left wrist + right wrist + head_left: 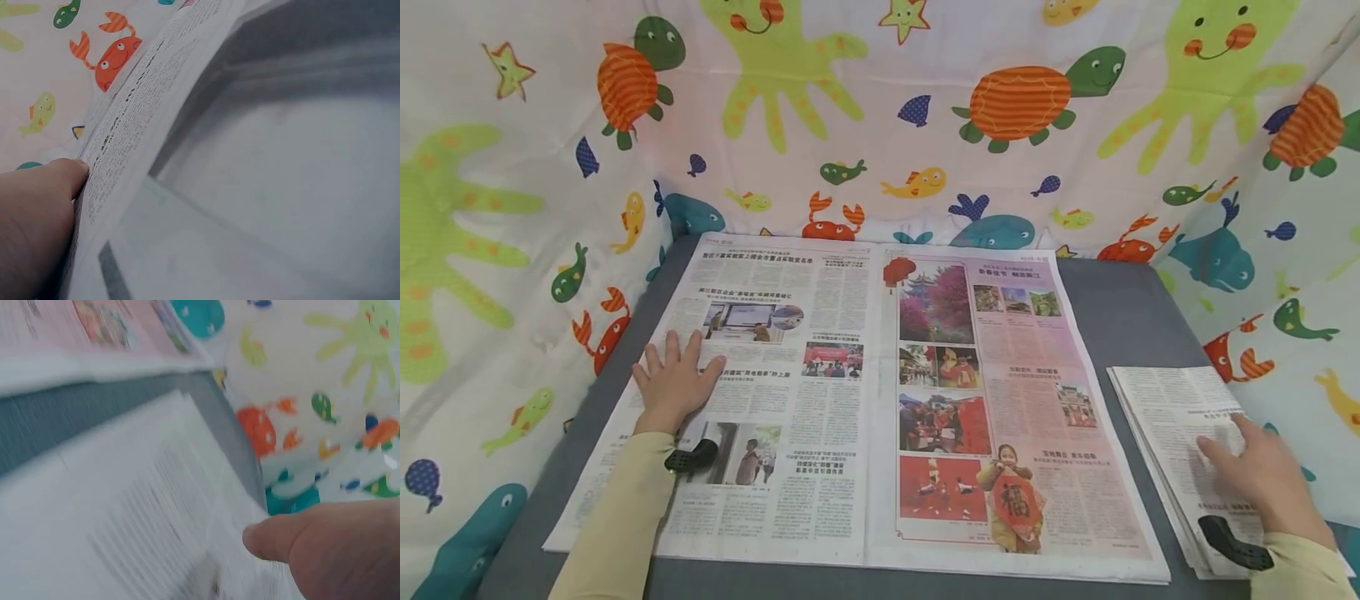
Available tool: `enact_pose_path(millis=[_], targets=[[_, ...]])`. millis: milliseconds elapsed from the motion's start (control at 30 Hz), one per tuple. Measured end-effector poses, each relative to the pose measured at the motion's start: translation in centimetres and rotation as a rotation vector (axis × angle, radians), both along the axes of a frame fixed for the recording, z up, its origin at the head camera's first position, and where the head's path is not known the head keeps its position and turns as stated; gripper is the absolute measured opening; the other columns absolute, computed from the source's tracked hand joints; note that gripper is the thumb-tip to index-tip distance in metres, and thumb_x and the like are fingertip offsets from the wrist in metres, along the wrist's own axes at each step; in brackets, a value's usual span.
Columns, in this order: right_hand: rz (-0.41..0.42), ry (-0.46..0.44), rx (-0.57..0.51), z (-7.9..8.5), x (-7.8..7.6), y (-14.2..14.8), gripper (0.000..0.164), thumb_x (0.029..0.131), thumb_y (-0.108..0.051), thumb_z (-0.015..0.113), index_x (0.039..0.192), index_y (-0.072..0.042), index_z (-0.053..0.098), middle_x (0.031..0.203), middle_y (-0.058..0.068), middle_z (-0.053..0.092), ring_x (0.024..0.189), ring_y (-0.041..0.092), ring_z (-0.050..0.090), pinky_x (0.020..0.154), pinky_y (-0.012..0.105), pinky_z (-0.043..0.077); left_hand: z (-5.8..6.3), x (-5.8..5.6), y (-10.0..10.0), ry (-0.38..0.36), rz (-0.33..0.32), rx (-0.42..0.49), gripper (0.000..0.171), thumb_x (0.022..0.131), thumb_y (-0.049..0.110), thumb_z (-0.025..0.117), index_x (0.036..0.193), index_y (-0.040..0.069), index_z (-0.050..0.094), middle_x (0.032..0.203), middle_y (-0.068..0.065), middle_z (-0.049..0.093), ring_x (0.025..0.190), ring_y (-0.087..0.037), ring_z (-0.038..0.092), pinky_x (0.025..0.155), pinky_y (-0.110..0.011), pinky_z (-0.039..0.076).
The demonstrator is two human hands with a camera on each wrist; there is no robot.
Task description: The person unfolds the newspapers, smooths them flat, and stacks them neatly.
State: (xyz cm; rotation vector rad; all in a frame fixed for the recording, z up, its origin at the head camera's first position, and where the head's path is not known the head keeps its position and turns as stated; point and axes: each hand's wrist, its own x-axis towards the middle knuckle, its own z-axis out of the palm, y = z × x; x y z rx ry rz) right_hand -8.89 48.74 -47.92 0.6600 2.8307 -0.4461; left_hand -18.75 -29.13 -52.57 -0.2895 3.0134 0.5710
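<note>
An open newspaper point(872, 467) lies spread flat, with text and photos on both pages. On its left page rests my left hand point(677, 383), palm down with the fingers spread apart. In the left wrist view the thumb point(65, 175) of that hand lies against the printed newspaper sheet point(144, 94). To the right is a folded stack of newspaper point(1172, 408), its layered edges showing on the left side. My right hand point(1262, 475) is over the stack's right part, thumb and forefinger extended; its other fingers are hidden. The right wrist view, blurred, shows the thumb point(281, 537) above the printed page.
Both papers lie on a dark grey tabletop point(1090, 325). A white cloth point(850, 183) printed with sea animals hangs upright behind the table and along both sides, close to the right-hand stack. Each wrist wears a black band point(692, 457).
</note>
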Motion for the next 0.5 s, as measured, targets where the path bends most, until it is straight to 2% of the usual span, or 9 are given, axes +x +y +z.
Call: enact_pose_path(millis=[133, 267, 400, 500], targets=[[-0.120, -0.071, -0.010, -0.7, 0.5, 1.8, 0.081, 0.099, -0.022, 0.053, 0.154, 0.015, 0.005, 0.154, 0.046, 0.014, 0.139, 0.066, 0.021, 0.112, 0.075, 0.026, -0.2, 0.1, 0.2, 0.000, -0.006, -0.003, 0.082, 0.103, 0.057, 0.041, 0.163, 0.007, 0.014, 0.167, -0.032, -0.005, 0.150, -0.062, -0.014, 0.114, -0.080, -0.009], [-0.162, -0.103, -0.007, -1.3, 1.3, 2.3, 0.081, 0.093, -0.010, 0.056, 0.155, 0.012, 0.009, 0.153, 0.045, 0.019, 0.135, 0.065, 0.028, 0.110, 0.074, 0.030, -0.1, 0.0, 0.3, 0.014, -0.010, -0.008, 0.082, 0.103, 0.056, 0.041, 0.163, 0.007, 0.015, 0.167, -0.032, -0.004, 0.150, -0.062, -0.014, 0.114, -0.080, -0.009], [-0.126, -0.045, -0.022, -1.2, 1.7, 2.9, 0.081, 0.092, -0.007, 0.057, 0.157, 0.009, 0.011, 0.144, 0.049, 0.031, 0.122, 0.063, 0.041, 0.101, 0.072, 0.039, 0.1, 0.0, 0.3, 0.021, -0.008, 0.000, 0.082, 0.104, 0.055, 0.041, 0.163, 0.006, 0.015, 0.167, -0.032, -0.004, 0.150, -0.062, -0.014, 0.114, -0.079, -0.009], [-0.040, -0.013, -0.072, -1.2, 2.0, 3.8, 0.081, 0.094, -0.008, 0.061, 0.157, 0.009, 0.012, 0.139, 0.051, 0.030, 0.113, 0.062, 0.046, 0.092, 0.070, 0.043, 0.0, 0.1, 0.3, 0.007, -0.003, -0.001, 0.082, 0.104, 0.056, 0.040, 0.163, 0.006, 0.014, 0.167, -0.032, -0.005, 0.150, -0.061, -0.015, 0.114, -0.079, -0.009]])
